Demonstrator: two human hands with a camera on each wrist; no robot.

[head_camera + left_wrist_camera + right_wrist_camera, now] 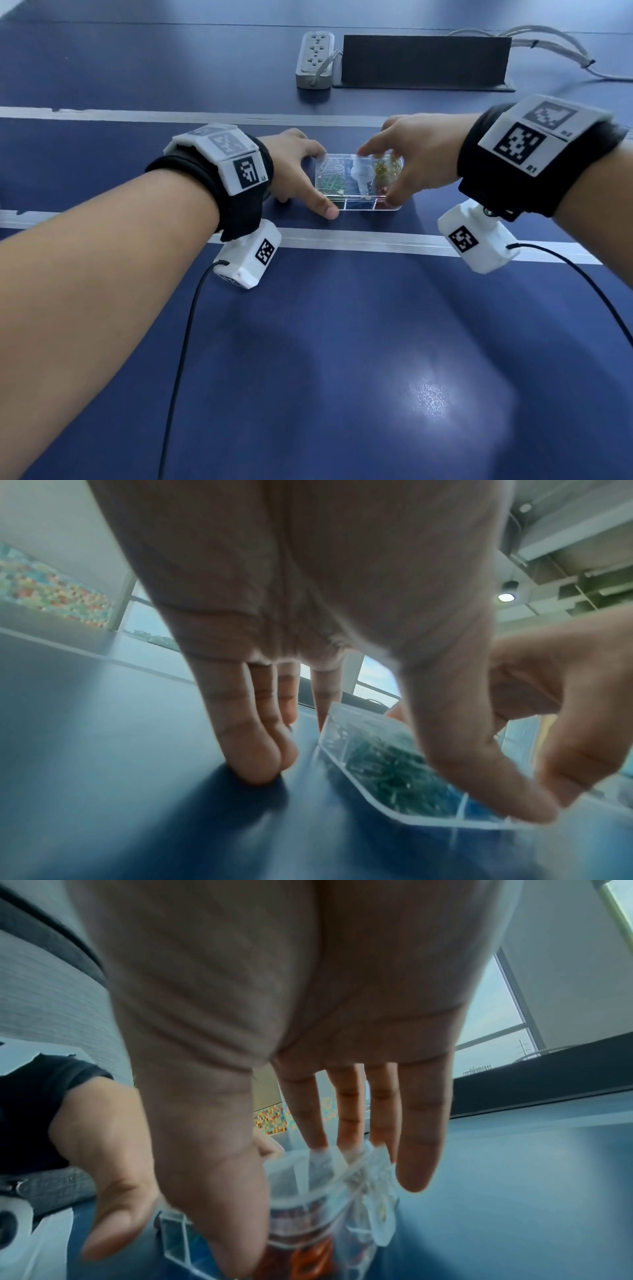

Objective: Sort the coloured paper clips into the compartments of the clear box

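Observation:
A small clear box (359,205) with compartments sits on the blue table (342,342). Inside, green clips (330,183), silvery clips (329,166), yellow clips (385,168) and red clips (381,190) lie in separate cells. My left hand (322,181) grips the box's left end, thumb at the near corner and index finger at the far corner. My right hand (378,175) pinches a clear lid (342,158) over the box, thumb on the near edge, fingers on the far edge. The left wrist view shows the green clips (387,775) through the wall. The right wrist view shows red clips (308,1259) below the lid.
A grey power strip (315,60) and a long black block (424,63) lie at the back of the table, with pale cables (548,44) running off to the right. White tape lines (376,238) cross the table before and behind the box.

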